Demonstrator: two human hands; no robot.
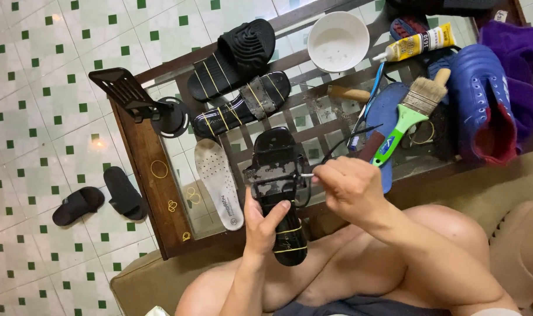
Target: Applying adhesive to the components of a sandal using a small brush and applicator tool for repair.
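Left hand (265,225) grips a black sandal (280,193) from below, over the surface (155,193) edge; right hand (348,186) — fingers pinched shut on a thin tool (306,175) — touches its strap — white insole (219,182) just beside.

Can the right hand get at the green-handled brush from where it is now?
Probably yes. The green-handled brush lies uncovered on the table, just beyond the right hand, with nothing between them. But that hand's fingers already pinch a small tool against the black sandal, so they would need freeing first.
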